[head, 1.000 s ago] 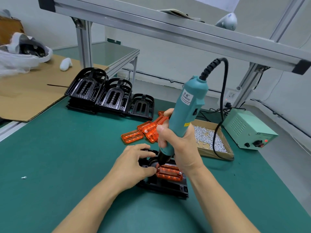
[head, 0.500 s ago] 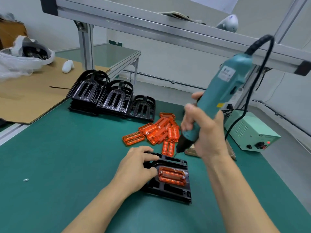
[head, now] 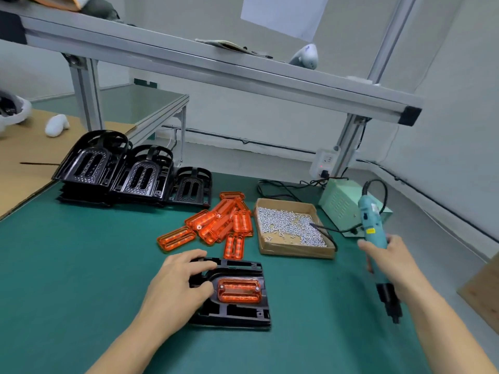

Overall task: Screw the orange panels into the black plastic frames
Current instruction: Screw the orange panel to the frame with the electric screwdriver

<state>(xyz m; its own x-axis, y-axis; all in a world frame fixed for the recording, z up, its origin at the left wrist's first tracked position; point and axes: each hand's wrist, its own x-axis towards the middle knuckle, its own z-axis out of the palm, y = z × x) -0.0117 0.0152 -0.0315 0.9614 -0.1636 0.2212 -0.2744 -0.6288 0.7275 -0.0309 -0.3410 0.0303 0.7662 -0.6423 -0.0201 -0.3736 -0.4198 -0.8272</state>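
Observation:
A black plastic frame (head: 237,314) lies flat on the green mat in front of me, with an orange panel (head: 239,290) seated in its recess and a screw head at each upper corner. My left hand (head: 178,282) rests on the frame's left side, fingers curled over its edge. My right hand (head: 394,265) grips a teal electric screwdriver (head: 374,233) far to the right, tip pointing down and well away from the frame. A pile of loose orange panels (head: 216,225) lies behind the frame.
Stacks of black frames (head: 135,174) stand at the back left. A cardboard tray of screws (head: 289,228) sits right of the orange pile, with a green power supply (head: 343,203) and its cable behind. An aluminium shelf beam (head: 216,68) runs overhead. Cardboard lies at the left.
My right hand lifted the screwdriver off the orange panel and swung it out to the right and down. My left hand stayed on the frame. The view tilted up.

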